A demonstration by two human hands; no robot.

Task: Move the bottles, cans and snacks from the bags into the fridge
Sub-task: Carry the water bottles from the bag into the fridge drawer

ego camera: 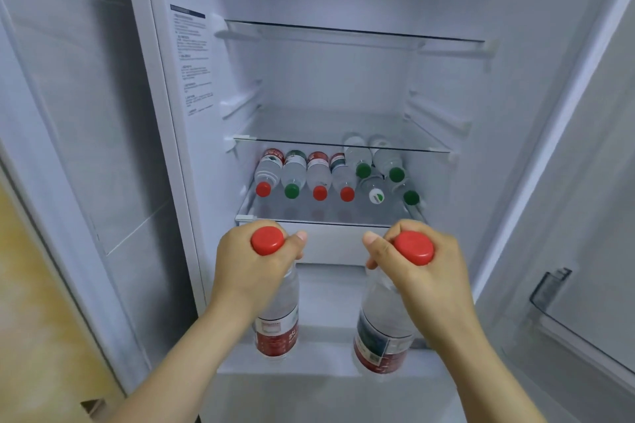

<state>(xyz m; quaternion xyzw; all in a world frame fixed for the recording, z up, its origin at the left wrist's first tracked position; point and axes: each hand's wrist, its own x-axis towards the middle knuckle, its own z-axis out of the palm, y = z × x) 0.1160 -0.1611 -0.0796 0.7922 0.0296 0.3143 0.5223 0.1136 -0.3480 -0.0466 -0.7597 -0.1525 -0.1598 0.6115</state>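
Observation:
My left hand [252, 266] grips the neck of an upright water bottle [276, 326] with a red cap and red label. My right hand [417, 271] grips the neck of a second red-capped bottle [383, 336]. Both hang in front of the open fridge, just below its lowest glass shelf [330, 216]. Several water bottles [319, 175] with red, green and white caps lie on that shelf, caps facing me, some stacked at the right.
Two glass shelves [343, 144] higher up hold nothing. The fridge door [584, 182] stands open at the right, with a door bin [556, 295]. A white drawer front [330, 244] sits under the lowest shelf. A grey wall panel is at the left.

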